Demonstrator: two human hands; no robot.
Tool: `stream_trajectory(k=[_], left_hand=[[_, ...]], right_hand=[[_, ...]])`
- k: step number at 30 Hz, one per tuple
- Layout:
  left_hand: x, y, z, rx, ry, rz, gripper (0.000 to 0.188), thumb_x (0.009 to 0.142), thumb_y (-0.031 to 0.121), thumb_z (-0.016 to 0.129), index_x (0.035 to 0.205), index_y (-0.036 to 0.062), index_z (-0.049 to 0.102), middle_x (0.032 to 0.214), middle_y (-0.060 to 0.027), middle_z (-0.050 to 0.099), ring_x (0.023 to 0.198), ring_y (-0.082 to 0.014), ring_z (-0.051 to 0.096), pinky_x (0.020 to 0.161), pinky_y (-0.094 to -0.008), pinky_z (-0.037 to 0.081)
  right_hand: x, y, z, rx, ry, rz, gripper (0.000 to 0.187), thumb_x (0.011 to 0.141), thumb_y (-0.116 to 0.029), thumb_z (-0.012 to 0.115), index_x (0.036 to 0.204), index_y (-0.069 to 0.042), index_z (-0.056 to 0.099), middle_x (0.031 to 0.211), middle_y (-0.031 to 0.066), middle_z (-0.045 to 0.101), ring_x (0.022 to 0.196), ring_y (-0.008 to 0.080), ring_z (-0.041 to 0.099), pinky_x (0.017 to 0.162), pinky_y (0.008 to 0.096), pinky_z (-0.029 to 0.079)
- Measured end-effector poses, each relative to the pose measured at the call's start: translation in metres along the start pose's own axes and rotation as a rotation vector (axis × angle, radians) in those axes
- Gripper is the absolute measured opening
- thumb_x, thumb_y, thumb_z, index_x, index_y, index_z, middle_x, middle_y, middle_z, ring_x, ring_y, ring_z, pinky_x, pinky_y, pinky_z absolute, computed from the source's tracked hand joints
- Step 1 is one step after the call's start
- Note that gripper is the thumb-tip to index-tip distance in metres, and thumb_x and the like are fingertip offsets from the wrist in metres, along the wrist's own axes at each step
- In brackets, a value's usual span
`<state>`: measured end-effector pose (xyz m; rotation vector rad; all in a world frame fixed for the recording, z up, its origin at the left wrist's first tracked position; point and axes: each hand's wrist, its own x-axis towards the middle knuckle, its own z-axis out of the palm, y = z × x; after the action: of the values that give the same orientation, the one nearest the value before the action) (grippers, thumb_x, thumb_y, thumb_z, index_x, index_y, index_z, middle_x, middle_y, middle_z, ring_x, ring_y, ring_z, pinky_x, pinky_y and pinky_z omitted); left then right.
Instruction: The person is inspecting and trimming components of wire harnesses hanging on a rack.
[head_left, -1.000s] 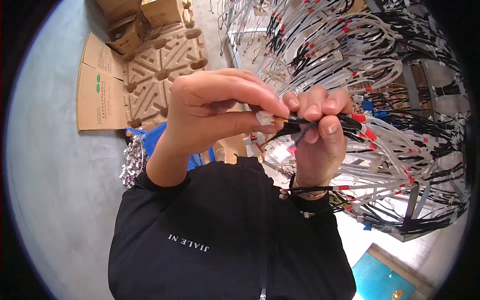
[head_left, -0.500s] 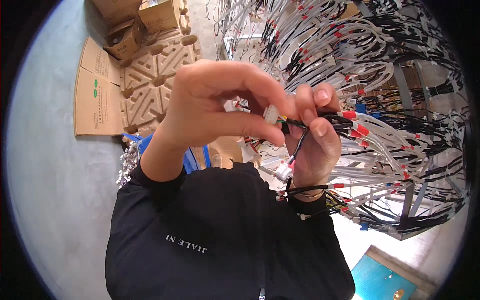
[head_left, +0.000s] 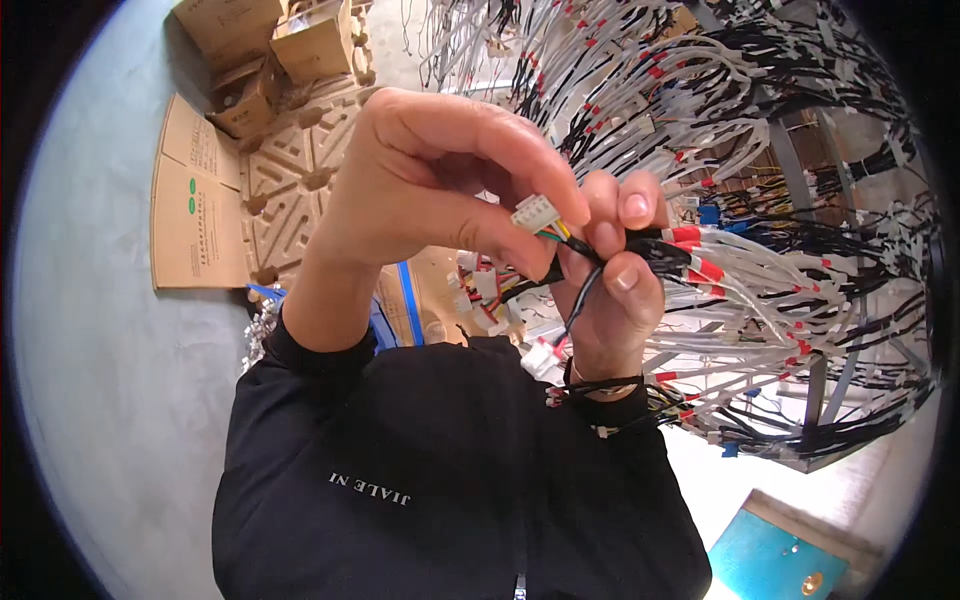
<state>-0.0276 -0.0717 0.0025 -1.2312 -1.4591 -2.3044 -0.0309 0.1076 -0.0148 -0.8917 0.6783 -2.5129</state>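
A wire harness [head_left: 655, 250] with black-sleeved leads and red bands runs in from the right. My right hand [head_left: 625, 300] pinches its leads between thumb and fingers. Just left of that grip, my left hand [head_left: 455, 185] curls thumb and fingers around a white multi-pin connector [head_left: 535, 213], whose pin side faces up. Yellow and green wires join it to the black sleeve. Below the hands a second white connector [head_left: 542, 358] dangles on a short black lead. More small connectors [head_left: 485, 287] with red and black wires hang beneath my left hand. Its fingertips are partly hidden.
Dense bundles of white and black cables [head_left: 700, 130] hang on a metal rack [head_left: 815, 390] at the right. Far left are cardboard boxes [head_left: 310, 45], a moulded brown pallet [head_left: 290, 170] and a flat carton [head_left: 200, 210]. A blue panel [head_left: 770, 550] lies at lower right.
Both hands have shifted slightly left with the harness. The white connector has turned, showing more of its pin side. The dangling connector has swung left and down.
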Motion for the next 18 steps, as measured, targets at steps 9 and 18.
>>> stream_trajectory(k=[9, 18], left_hand=[[0.039, 0.018, 0.014, 0.100, 0.051, 0.040, 0.039, 0.061, 0.022, 0.084, 0.084, -0.0040, 0.065, 0.069, -0.0104, 0.064, 0.061, -0.0188, 0.061, 0.054, -0.0277, 0.046], [0.053, 0.027, 0.008, 0.024, -0.091, 0.033, 0.031, 0.066, 0.008, 0.078, 0.088, -0.0079, 0.064, 0.078, -0.0143, 0.065, 0.061, -0.0156, 0.060, 0.049, -0.0226, 0.046]], right_hand=[[0.017, -0.008, 0.012, 0.114, -0.007, -0.061, 0.030, 0.076, 0.000, 0.071, 0.100, -0.006, 0.053, 0.090, 0.0060, 0.054, 0.087, 0.0195, 0.055, 0.079, 0.0327, 0.048], [0.020, -0.011, 0.022, 0.124, -0.092, -0.112, 0.031, 0.075, -0.001, 0.072, 0.101, -0.005, 0.055, 0.092, 0.0053, 0.055, 0.087, 0.0197, 0.055, 0.078, 0.0323, 0.048]])
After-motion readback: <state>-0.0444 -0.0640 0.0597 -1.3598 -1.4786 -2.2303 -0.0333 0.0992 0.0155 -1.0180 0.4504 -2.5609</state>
